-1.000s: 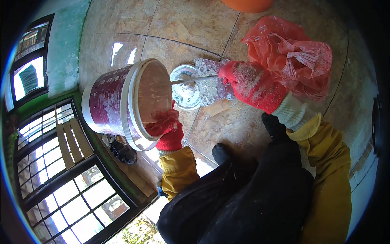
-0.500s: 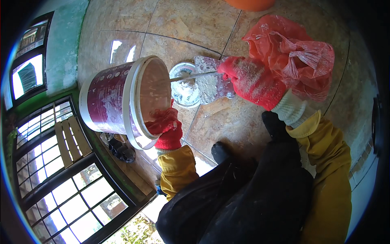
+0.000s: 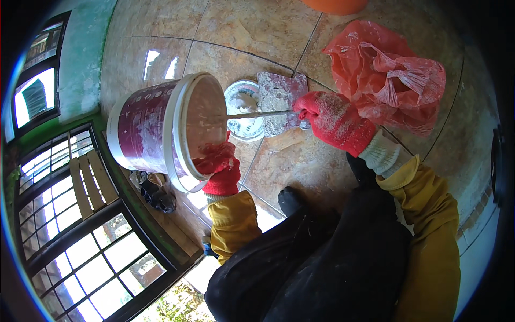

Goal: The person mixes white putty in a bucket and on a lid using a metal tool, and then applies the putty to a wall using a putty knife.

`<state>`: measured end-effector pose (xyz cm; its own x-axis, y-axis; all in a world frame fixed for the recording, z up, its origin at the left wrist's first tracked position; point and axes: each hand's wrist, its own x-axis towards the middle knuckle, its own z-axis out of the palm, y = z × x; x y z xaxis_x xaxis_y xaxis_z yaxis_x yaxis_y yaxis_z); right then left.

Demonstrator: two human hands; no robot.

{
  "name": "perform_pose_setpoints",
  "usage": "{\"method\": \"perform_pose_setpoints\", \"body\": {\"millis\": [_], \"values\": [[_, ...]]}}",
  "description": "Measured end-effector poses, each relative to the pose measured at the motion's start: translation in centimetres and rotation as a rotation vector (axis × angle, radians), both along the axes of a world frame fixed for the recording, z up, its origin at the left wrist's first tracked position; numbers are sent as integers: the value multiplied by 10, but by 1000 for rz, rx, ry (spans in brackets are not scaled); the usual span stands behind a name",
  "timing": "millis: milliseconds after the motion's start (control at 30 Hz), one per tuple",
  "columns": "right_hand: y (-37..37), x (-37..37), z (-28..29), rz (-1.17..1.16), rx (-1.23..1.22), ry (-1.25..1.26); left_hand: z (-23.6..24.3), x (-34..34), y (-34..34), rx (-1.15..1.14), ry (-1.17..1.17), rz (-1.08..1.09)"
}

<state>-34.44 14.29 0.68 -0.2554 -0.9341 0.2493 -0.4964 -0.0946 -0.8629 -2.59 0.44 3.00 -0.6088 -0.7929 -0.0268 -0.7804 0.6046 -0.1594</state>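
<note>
A white and maroon plastic bucket is tipped on its side, its mouth facing right. My left hand, in a red glove, is closed on the lower part of its rim. A thin, straight rod runs from my gloved right hand into the bucket's mouth; the end inside is hard to make out. My right fingers are wrapped round its outer end. Beneath the rod lie a round white lid with a pale lump on it and a flat, square plate smeared with grey-white paste.
A knotted, dusty red plastic bag lies on the tiled floor right of the plate. Part of an orange round object shows at the top. Barred windows and wooden slats stand at left, with dark items near the wall.
My right hand has moved slightly down and right, and the rod's outer end has dropped with it, now lying nearly level. My left hand still grips the bucket, which has barely shifted.
</note>
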Motion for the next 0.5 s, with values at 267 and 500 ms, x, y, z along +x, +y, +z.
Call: {"method": "perform_pose_setpoints", "body": {"millis": [267,500], "values": [[-7,-2,9,70,116,-19,-26,2,-3,109,444,83],[-6,-1,4,81,331,-247,-11,-15,-3,946,1530,564]]}}
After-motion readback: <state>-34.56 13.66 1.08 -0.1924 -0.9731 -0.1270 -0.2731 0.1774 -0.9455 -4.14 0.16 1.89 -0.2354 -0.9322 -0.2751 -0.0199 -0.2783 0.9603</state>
